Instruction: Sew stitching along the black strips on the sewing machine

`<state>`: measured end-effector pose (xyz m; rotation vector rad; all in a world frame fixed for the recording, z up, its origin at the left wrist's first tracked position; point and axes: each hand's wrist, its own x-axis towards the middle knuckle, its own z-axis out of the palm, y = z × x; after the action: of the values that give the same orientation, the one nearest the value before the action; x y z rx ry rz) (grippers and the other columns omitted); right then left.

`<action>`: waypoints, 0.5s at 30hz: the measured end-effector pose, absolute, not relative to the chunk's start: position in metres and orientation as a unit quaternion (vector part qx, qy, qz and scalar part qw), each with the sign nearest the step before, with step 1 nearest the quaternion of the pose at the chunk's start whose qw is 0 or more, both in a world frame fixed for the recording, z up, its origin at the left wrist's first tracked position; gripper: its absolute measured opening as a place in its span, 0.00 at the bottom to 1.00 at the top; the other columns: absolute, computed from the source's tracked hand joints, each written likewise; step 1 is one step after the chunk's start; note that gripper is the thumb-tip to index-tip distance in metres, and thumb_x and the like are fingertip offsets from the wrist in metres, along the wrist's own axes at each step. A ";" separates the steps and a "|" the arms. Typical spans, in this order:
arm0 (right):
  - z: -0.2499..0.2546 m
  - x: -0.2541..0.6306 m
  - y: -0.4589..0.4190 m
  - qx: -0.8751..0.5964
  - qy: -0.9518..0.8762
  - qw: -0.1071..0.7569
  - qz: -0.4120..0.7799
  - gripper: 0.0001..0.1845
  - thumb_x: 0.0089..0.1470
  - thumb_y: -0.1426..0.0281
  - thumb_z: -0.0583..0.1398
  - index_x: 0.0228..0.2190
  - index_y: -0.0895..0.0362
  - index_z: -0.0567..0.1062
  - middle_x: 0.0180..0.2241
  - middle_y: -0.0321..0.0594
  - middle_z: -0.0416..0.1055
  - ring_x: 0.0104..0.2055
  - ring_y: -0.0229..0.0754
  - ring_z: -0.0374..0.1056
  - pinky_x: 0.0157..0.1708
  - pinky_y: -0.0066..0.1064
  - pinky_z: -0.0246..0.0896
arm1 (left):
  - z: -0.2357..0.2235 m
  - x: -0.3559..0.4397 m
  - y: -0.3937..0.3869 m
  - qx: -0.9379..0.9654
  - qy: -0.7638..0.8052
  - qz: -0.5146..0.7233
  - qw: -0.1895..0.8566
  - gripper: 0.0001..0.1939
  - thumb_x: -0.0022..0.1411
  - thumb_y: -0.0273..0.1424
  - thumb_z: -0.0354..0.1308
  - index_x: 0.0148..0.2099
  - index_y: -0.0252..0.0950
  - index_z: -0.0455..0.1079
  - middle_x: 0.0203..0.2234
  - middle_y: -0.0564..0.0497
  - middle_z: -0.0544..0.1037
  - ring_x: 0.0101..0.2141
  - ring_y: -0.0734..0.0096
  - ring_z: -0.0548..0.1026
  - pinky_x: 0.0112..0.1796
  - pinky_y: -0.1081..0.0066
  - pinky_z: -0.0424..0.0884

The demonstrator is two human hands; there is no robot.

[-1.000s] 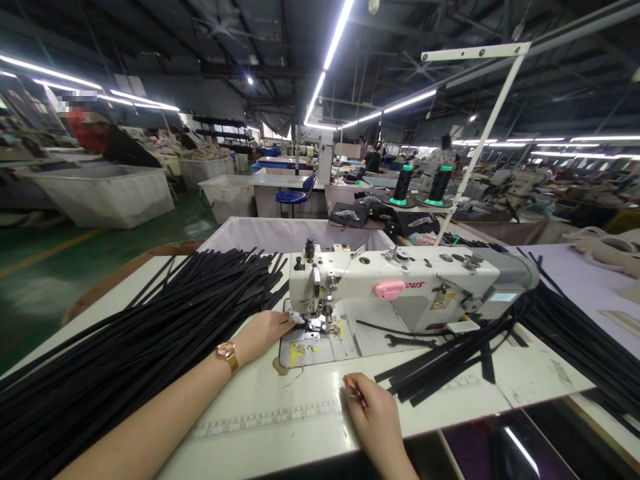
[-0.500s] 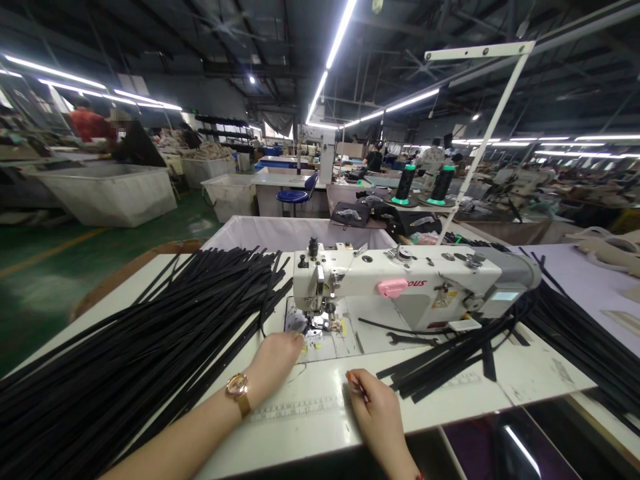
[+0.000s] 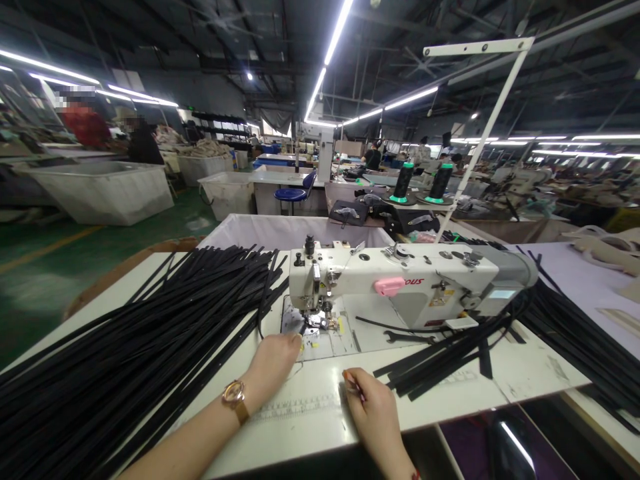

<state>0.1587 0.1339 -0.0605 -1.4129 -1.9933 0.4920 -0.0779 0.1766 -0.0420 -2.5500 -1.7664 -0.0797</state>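
Observation:
My left hand [image 3: 275,363], with a gold watch [image 3: 233,393] on the wrist, is closed at the front left of the needle plate. A black strip [image 3: 261,313] runs down behind it, and its fingers appear pinched on that strip beside the presser foot [image 3: 315,320] of the white sewing machine [image 3: 350,267]. On the table in front of the machine rests my right hand [image 3: 373,403], its fingers curled together. Something small and dark shows between those fingers, too little to name.
Many black strips [image 3: 150,333] cover the table's left side. Another bundle [image 3: 430,367] lies at the right, near a wrench [image 3: 407,337]. Behind the machine are a pale bin [image 3: 295,230] and two black thread cones [image 3: 401,183]. People stand far left.
The whole view has shifted slightly. Both hands keep nearly the same places and grips relative to the machine.

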 end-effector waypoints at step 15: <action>-0.063 0.159 0.135 -0.540 -0.758 0.320 0.179 0.11 0.60 0.67 0.51 0.31 0.53 0.73 0.24 0.34 0.72 0.26 0.39 0.68 0.27 0.26 0.55 | -0.039 -0.031 0.172 -0.757 -0.651 -0.057 -0.018 0.16 0.65 0.18 0.43 0.39 0.31 0.72 0.33 0.41 0.78 0.34 0.59 0.78 0.36 0.66 0.72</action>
<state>0.1588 0.1349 -0.0627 -1.4181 -1.9916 0.4710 -0.0313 0.1719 -0.0390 -2.4052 -2.0685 -0.1827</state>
